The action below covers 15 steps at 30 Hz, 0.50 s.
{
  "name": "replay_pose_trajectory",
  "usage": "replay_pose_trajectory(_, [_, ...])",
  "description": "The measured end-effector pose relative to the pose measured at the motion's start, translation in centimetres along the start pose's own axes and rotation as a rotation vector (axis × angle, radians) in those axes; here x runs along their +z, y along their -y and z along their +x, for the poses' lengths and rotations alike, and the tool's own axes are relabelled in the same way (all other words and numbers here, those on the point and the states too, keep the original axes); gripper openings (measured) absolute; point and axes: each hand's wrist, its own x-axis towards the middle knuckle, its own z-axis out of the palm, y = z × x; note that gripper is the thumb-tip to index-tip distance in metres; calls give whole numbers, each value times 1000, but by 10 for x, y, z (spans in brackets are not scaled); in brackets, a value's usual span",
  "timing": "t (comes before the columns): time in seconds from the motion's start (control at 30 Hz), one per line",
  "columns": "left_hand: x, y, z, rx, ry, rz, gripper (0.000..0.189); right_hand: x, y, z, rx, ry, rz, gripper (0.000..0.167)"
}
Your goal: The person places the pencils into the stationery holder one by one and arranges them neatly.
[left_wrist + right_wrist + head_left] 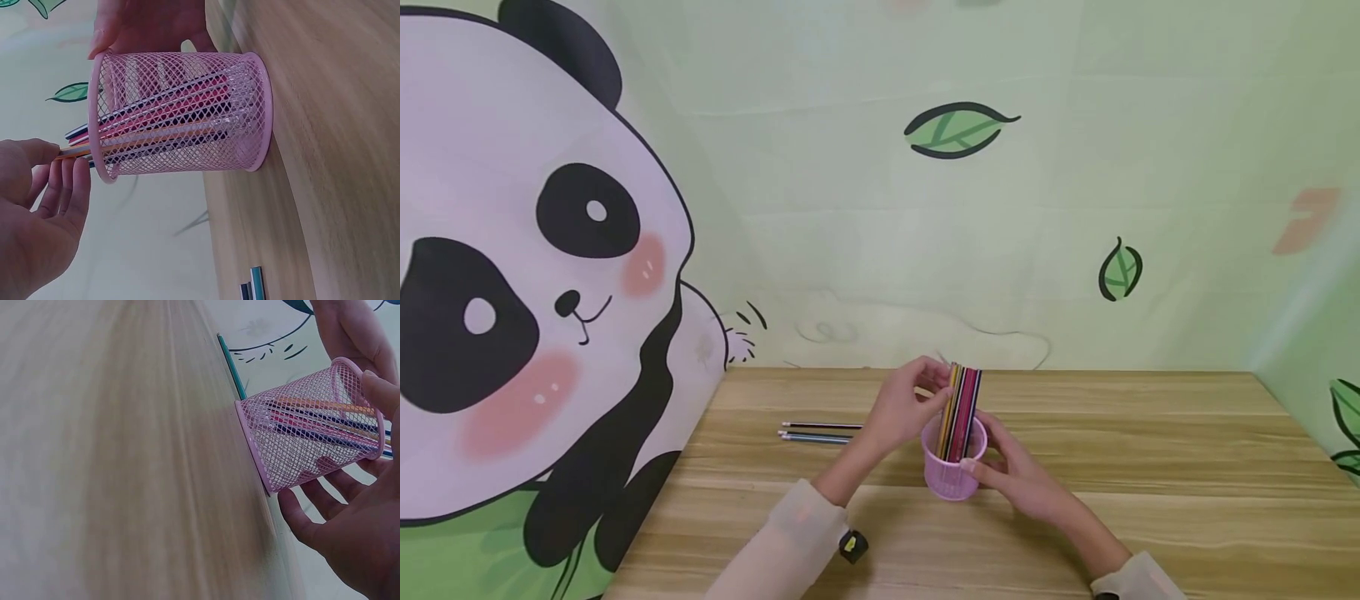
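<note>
A pink mesh pencil cup (953,483) stands on the wooden table in front of me. Several pencils (964,412) lean inside it, their upper ends sticking out above the rim. My left hand (901,408) is at those upper ends; the left wrist view shows its thumb and fingertips pinching pencils (78,150) just outside the rim. From the right side, my right hand (1018,475) holds the cup, thumb at the near rim and fingers round the far side. In the right wrist view its fingers spread along the mesh wall (300,444).
A few more pencils (820,432), dark and blue-green, lie on the table (1150,467) left of the cup, partly behind the left forearm. A small black device (853,546) sits at the left sleeve. Behind the table hangs a green backdrop (820,183) with a panda (490,200) and leaves.
</note>
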Motion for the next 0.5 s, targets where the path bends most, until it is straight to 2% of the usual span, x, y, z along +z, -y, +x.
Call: replay_pose_trajectory(0.5, [-1, 9, -2, -1, 15, -12, 17, -2, -2, -2, 18, 5, -11, 71])
